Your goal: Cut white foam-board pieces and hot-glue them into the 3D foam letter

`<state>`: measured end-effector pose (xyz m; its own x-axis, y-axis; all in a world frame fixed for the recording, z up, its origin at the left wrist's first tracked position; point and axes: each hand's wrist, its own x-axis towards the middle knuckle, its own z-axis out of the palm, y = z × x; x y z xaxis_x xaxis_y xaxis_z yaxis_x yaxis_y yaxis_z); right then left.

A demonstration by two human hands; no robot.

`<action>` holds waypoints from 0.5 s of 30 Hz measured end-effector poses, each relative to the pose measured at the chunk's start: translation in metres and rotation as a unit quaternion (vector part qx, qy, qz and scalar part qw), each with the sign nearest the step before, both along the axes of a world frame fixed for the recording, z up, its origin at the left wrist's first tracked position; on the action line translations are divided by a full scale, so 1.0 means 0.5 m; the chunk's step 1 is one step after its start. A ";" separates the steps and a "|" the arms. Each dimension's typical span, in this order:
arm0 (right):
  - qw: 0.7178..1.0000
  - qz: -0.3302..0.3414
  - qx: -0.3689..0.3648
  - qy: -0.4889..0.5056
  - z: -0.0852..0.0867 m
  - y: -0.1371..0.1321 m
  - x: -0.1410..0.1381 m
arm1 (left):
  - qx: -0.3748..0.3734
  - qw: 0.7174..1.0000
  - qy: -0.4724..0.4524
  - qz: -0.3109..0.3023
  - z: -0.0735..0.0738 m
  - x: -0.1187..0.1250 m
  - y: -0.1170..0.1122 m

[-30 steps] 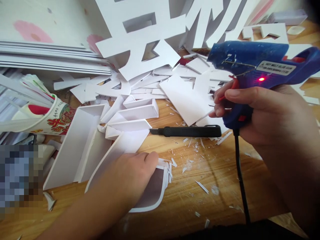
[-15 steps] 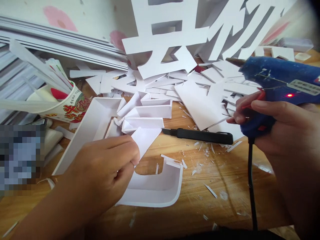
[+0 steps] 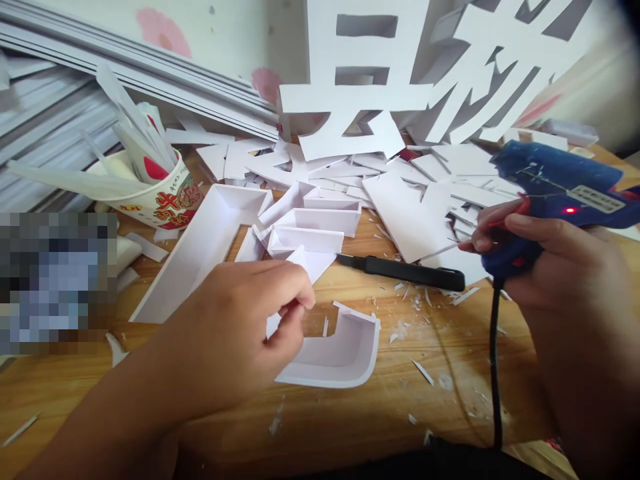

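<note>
My left hand point(image 3: 245, 327) is closed in a pinch on the edge of a white foam-board piece point(image 3: 340, 350) with a raised curved wall, which lies on the wooden table point(image 3: 380, 413). My right hand point(image 3: 555, 267) grips a blue hot glue gun point(image 3: 555, 187) at the right, a finger on its red trigger and its red lamp lit. The gun's nozzle points left, well above and to the right of the white piece. Its black cord point(image 3: 495, 360) hangs down to the table edge.
A black utility knife point(image 3: 405, 271) lies between the hands. Behind it sit white foam-board channel shapes point(image 3: 210, 247), a heap of offcuts point(image 3: 405, 207) and large white cut-out characters point(image 3: 360, 87). A printed paper cup point(image 3: 160, 193) of strips stands at the left. Small scraps litter the wood.
My left hand went from lying flat on the white piece to pinching its edge, and the piece now shows its raised wall. The view has shifted; the glue gun sits lower and further right.
</note>
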<state>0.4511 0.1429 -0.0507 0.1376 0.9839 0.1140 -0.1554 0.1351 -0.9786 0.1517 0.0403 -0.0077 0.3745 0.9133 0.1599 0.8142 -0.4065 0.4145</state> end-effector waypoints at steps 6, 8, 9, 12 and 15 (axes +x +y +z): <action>1.000 0.019 0.002 0.008 0.011 -0.006 0.005 | 0.002 0.998 -0.059 0.021 0.001 0.004 -0.005; 0.998 0.064 0.003 -0.022 0.020 -0.029 0.015 | 0.013 0.996 -0.081 0.035 0.000 0.005 -0.006; 0.995 0.085 0.008 -0.045 0.022 -0.045 0.025 | 0.020 0.995 -0.087 0.046 -0.001 0.005 -0.006; 0.987 0.094 0.018 -0.131 0.013 -0.095 0.089 | 0.042 0.992 -0.096 0.069 -0.007 0.004 0.001; 0.951 -0.051 -0.022 -0.304 -0.009 -0.134 0.210 | 0.055 0.987 -0.114 0.099 -0.019 -0.002 0.012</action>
<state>0.5560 0.0758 -0.0553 0.1549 0.9746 0.1615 0.4531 0.0752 -0.8883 0.1508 0.0464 -0.0174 0.1337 0.9374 0.3215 0.7730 -0.3017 0.5581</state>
